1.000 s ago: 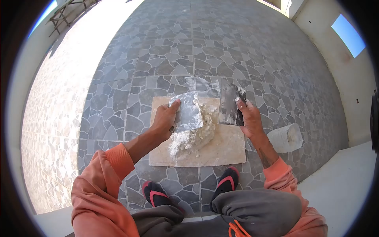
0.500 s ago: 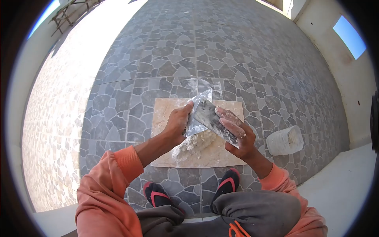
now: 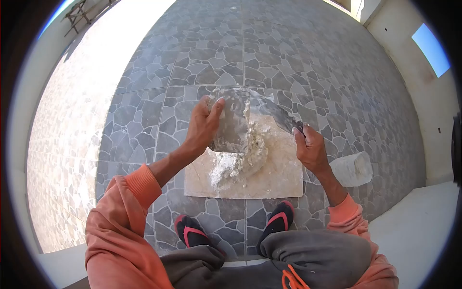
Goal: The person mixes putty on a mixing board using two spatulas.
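I crouch over a beige tile (image 3: 279,180) lying on the patterned grey floor, with a heap of white putty (image 3: 240,161) on it. My left hand (image 3: 202,125) grips a wide metal blade (image 3: 233,123) smeared with putty, held upright over the heap. My right hand (image 3: 310,147) grips a second, darker metal blade (image 3: 281,115) whose edge reaches toward the first blade's top. The two blades meet or nearly meet above the putty.
A white bag or bucket (image 3: 353,168) lies on its side right of the tile. My feet in black and red sandals (image 3: 190,233) stand just below the tile. A pale wall (image 3: 418,86) runs along the right; a wooden frame (image 3: 77,12) stands far left.
The blades were crossed together over the tile half a second ago. Now my left hand has lifted its blade up and away, and my right hand has swung its blade out to the right.
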Motion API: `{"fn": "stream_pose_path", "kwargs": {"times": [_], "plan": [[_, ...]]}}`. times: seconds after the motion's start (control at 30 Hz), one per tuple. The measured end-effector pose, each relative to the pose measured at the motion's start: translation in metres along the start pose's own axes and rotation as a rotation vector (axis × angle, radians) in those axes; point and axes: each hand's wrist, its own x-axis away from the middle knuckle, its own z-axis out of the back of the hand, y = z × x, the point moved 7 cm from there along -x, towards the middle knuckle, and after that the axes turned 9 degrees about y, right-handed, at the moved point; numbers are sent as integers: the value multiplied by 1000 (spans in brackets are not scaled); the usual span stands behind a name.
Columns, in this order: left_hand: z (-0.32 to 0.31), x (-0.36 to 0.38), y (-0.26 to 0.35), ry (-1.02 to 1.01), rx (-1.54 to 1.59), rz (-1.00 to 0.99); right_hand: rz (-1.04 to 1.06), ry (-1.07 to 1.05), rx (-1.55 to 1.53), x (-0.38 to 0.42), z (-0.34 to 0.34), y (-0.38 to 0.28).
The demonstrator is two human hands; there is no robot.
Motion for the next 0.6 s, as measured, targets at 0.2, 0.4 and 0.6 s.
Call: {"fn": "stream_pose_path", "kwargs": {"times": [0.2, 0.4, 0.6], "plan": [[-1, -1, 26, 82, -236, -155, 384, 98, -41, -15, 5, -64], [9, -26, -25, 165, -39, 128, 668, -9, 99, 41, -28, -98], [23, -30, -57, 178, -180, 204, 714, -55, 114, 53, -47, -102]]}}
